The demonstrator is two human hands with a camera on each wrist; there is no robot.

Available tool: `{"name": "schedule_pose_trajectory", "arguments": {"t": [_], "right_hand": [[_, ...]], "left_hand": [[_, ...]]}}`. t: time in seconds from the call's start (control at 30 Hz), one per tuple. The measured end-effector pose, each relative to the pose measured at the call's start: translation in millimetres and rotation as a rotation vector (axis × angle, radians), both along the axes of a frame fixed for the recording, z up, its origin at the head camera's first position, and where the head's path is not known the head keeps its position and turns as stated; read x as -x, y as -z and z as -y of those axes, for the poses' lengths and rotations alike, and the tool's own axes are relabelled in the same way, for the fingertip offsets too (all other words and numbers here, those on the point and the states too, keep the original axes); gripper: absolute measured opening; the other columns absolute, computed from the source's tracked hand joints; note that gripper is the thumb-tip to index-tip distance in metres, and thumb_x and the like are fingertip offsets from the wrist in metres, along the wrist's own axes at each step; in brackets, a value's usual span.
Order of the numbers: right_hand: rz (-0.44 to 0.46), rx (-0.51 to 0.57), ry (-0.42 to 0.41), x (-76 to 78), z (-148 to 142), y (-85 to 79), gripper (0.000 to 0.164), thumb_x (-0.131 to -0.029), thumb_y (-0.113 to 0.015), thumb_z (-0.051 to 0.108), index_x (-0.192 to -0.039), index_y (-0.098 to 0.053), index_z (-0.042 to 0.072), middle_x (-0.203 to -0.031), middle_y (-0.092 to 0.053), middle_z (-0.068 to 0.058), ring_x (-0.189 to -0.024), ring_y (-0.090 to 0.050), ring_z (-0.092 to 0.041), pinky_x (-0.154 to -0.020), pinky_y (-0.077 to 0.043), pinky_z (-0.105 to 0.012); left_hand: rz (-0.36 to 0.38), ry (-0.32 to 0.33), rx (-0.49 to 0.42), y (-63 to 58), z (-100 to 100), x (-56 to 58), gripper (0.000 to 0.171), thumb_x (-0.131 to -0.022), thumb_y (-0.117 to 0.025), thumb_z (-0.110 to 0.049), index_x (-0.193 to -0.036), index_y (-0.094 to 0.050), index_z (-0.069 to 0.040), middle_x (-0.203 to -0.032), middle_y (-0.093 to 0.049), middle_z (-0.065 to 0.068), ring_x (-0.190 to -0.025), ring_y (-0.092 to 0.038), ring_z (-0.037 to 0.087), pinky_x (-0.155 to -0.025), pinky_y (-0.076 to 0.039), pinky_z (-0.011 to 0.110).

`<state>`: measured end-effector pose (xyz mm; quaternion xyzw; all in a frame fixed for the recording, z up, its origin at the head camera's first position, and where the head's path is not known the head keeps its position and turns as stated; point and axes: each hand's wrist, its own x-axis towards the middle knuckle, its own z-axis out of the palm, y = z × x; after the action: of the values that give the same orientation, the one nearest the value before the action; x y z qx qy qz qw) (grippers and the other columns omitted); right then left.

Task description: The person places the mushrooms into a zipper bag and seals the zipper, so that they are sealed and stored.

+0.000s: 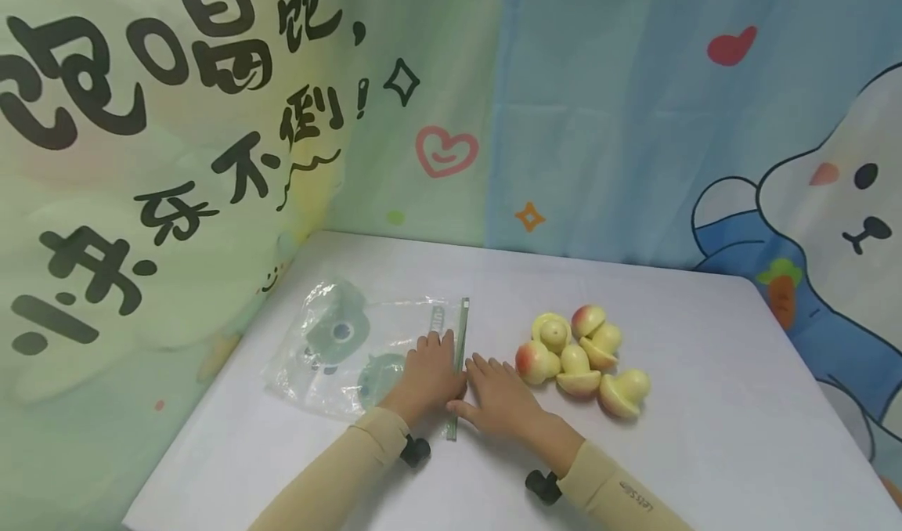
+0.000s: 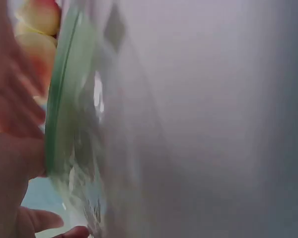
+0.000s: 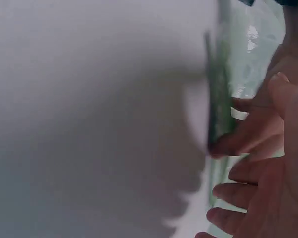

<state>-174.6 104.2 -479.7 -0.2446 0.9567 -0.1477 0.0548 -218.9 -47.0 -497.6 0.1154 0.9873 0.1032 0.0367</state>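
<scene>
A clear zip bag (image 1: 331,359) with green printed shapes lies on the white table, its green zip strip (image 1: 462,323) facing right. My left hand (image 1: 430,378) lies over that edge, its thumb at the strip and its fingers on the plastic; the thumb (image 2: 20,156) meets the strip in the left wrist view. Just right of the strip, my right hand (image 1: 503,398) has its fingers extended and spread and holds nothing. Beyond it sits a group of several yellow and red toy mushrooms (image 1: 578,370).
The white table (image 1: 705,453) stretches to the right and front. A printed cloth (image 1: 599,147) hangs behind its far edge, and another with large dark lettering (image 1: 84,202) hangs along the left. Dark wrist cameras (image 1: 416,451) sit under both sleeves.
</scene>
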Motion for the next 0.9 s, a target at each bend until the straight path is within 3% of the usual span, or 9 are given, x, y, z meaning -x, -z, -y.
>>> {"name": "schedule_pose_trajectory", "arguments": {"t": [0.17,0.33,0.47,0.6,0.7,0.9], "right_hand": [[0.042,0.105,-0.025,-2.1,-2.2,14.9,0.073,-0.095,-0.052,0.053,-0.145,-0.043,0.0,-0.152,-0.038,-0.018,-0.136,-0.038,-0.044,-0.112,-0.029,-0.057],[0.054,0.188,-0.097,-0.7,-3.7,22.2,0.061,-0.1,-0.046,0.045,-0.145,-0.044,0.004,-0.155,-0.035,-0.013,-0.138,-0.034,-0.043,-0.115,-0.022,-0.056],[0.041,0.203,-0.133,1.5,-0.9,25.6,0.05,-0.102,-0.044,0.035,-0.142,-0.049,0.004,-0.153,-0.038,-0.013,-0.138,-0.034,-0.043,-0.117,-0.019,-0.056],[0.052,0.205,-0.13,0.2,1.9,28.3,0.047,-0.102,-0.043,0.03,-0.142,-0.05,0.005,-0.153,-0.038,-0.012,-0.14,-0.033,-0.042,-0.118,-0.016,-0.055],[0.049,0.225,-0.117,-1.9,1.9,29.6,0.046,-0.101,-0.045,0.028,-0.141,-0.051,0.005,-0.153,-0.038,-0.012,-0.139,-0.032,-0.042,-0.118,-0.015,-0.055],[0.048,0.309,-0.089,-5.1,-2.4,32.1,0.045,-0.102,-0.045,0.027,-0.139,-0.052,0.002,-0.152,-0.038,-0.015,-0.139,-0.031,-0.047,-0.117,-0.011,-0.059]], "left_hand": [[-0.045,-0.023,-0.111,11.1,2.9,0.0,0.059,-0.089,-0.061,-0.037,-0.134,-0.051,-0.001,-0.118,-0.056,0.018,-0.104,-0.053,0.032,-0.084,-0.05,0.045],[-0.075,-0.046,-0.209,15.0,10.5,-2.8,0.034,-0.085,-0.066,-0.029,-0.109,-0.065,-0.004,-0.105,-0.056,0.012,-0.094,-0.052,0.029,-0.078,-0.05,0.042],[-0.088,-0.092,-0.331,14.0,19.8,-5.3,0.016,-0.082,-0.066,-0.021,-0.09,-0.064,-0.007,-0.09,-0.056,0.005,-0.082,-0.052,0.023,-0.066,-0.048,0.036],[-0.114,-0.146,-0.451,14.1,27.0,-7.8,0.01,-0.081,-0.062,-0.015,-0.088,-0.064,-0.008,-0.072,-0.058,0.0,-0.061,-0.051,0.016,-0.051,-0.043,0.029],[-0.203,-0.165,-0.491,10.2,28.1,-11.0,0.012,-0.082,-0.061,-0.012,-0.092,-0.064,-0.006,-0.062,-0.055,-0.003,-0.047,-0.045,0.011,-0.041,-0.038,0.026],[-0.503,-0.148,-0.551,-6.6,27.0,-15.9,0.018,-0.082,-0.062,-0.007,-0.099,-0.067,-0.005,-0.056,-0.046,-0.008,-0.044,-0.034,0.004,-0.039,-0.032,0.021]]}}
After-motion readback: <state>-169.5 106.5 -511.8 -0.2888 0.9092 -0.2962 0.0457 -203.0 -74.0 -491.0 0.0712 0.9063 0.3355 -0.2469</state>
